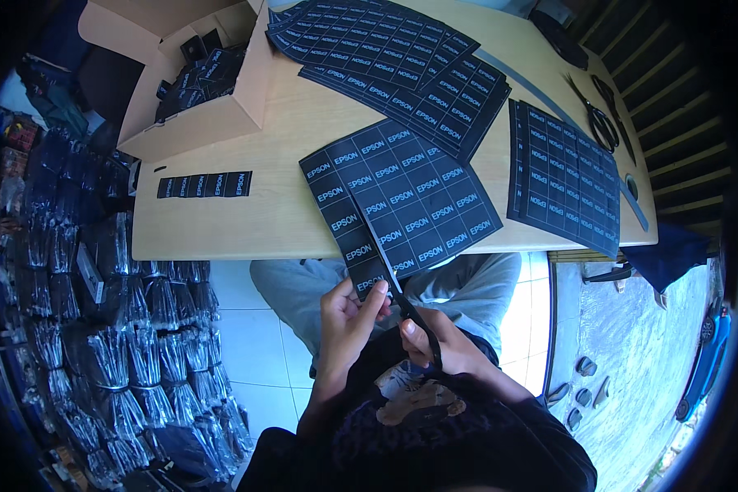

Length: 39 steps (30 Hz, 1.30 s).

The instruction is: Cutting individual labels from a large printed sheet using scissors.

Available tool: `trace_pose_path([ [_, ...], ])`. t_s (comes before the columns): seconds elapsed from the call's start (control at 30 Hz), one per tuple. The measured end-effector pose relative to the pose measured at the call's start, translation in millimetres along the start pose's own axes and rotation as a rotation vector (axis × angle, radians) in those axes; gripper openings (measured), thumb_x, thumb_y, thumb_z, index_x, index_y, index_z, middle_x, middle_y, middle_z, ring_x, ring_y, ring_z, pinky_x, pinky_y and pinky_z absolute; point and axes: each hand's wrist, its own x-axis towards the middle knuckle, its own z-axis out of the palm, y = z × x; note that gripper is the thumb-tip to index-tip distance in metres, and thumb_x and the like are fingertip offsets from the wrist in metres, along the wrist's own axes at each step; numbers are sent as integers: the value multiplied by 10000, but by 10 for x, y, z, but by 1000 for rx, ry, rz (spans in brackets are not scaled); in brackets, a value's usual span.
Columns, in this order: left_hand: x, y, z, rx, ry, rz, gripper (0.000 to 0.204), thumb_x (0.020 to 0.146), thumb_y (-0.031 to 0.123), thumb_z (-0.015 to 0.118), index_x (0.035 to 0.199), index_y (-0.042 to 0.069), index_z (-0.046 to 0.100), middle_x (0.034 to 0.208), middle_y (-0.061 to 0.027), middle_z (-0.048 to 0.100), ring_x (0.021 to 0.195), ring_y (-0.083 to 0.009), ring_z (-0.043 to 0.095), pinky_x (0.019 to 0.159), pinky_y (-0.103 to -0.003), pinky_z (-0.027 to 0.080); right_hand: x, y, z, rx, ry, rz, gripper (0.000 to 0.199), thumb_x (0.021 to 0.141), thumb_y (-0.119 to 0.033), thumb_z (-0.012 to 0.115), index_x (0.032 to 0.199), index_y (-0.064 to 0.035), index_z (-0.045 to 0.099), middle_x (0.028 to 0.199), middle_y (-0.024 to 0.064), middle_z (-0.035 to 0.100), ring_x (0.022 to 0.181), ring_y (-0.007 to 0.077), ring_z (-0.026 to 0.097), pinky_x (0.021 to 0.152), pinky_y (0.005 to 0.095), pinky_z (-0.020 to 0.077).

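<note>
The label sheet [402, 201], black with a grid of white-lettered labels, lies half on the counter [279, 205] and hangs over its near edge, where both hands meet it. The fingers [375, 300] of the left hand [348, 324] are closed on the lowest label of the sheet's left column, thumb on top, pinching that strip just below the counter edge. The right hand [443, 344] has its fingers curled shut through the handles of the scissors [410, 307], whose blades point up into the sheet along the line between the left column and the rest of the grid; how far the blades are parted I cannot tell. Beyond the sheet, farther up the counter, sit overlapping stacks of the same sheets [394, 57], and to the right of the sheet another stack [562, 176] lies near the counter's right end. Past that stack rest a second pair of scissors [599, 119] and a long grey ruler [549, 107]. Left of the sheet a cut strip of labels [205, 184] lies alone on the bare wood, and beyond it an open cardboard box [197, 115] holds loose black pieces. Below the counter's left end, bundles of dark plastic-wrapped goods [115, 344] cover the floor. Under the sheet the person's grey-trousered knees [467, 287] show.
</note>
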Motion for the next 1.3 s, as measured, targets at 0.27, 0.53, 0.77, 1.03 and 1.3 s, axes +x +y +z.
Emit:
trace_pose_path([
  [0.27,-4,-14,-7,6,9,6,156,871,135,625,908,-14,594,713,-41,617,600,-74,583,550,-190,470,2,21,-14,-77,57,11,523,919,-495,450,929,24,512,535,-17,440,469,71,430,436,235,320],
  [0.53,-7,-7,-1,19,16,2,162,870,143,629,902,-11,591,709,-42,617,602,-75,584,549,-191,467,0,-23,-8,-134,55,0,474,938,-452,442,848,9,507,513,-7,452,446,74,454,431,233,347],
  [0.77,-4,-1,2,20,23,4,157,874,139,621,902,-12,591,706,-42,617,600,-77,588,545,-194,467,18,9,-16,-138,45,15,472,941,-443,439,876,18,511,522,-3,457,453,77,459,434,237,350],
  [1.03,-23,-20,-19,3,-5,43,142,877,130,614,891,-10,596,691,-29,612,602,-68,582,536,-182,447,112,24,-51,-4,-41,-10,556,922,-511,421,1045,27,491,574,-13,429,474,81,429,446,248,334],
  [1.3,-27,-76,-41,-72,9,42,112,875,89,608,888,-19,584,707,-21,605,610,-56,577,520,-178,438,179,-149,-36,-109,51,62,605,903,-556,423,1039,25,522,561,-8,417,476,82,415,442,254,320],
])
